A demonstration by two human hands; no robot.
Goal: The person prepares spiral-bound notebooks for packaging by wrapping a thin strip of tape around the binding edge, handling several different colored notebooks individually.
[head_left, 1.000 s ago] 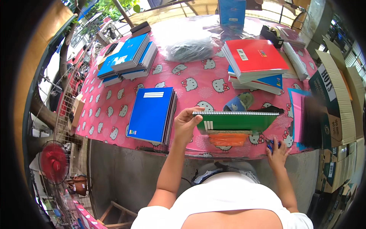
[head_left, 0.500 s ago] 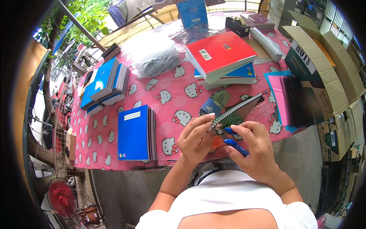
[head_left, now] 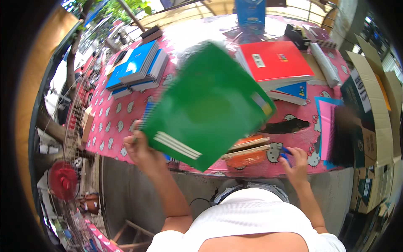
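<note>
My left hand (head_left: 145, 153) grips a green spiral notebook (head_left: 205, 105) by its coil-side edge. The notebook is raised and tilted above the table, its cover blurred by motion. It hides part of the blue notebooks behind it. Off to the right, my right hand (head_left: 297, 164) is closed round small blue-handled pliers (head_left: 285, 154) just over the table's near edge. Between my hands, an orange object with wooden strips (head_left: 247, 153) lies at the table edge, partly under the notebook's corner.
A pink patterned cloth (head_left: 113, 140) covers the table. Stacks of blue notebooks (head_left: 138, 63) stand at left, red notebooks (head_left: 277, 63) at back right. Black coils (head_left: 342, 134) lie over coloured sheets near an open carton (head_left: 369, 96). A tape dispenser (head_left: 297, 38) sits at the back.
My left hand has swung the notebook up and left, cover now facing me. My right hand has drawn the pliers away from its coil, rightward. The whole view has shifted.
</note>
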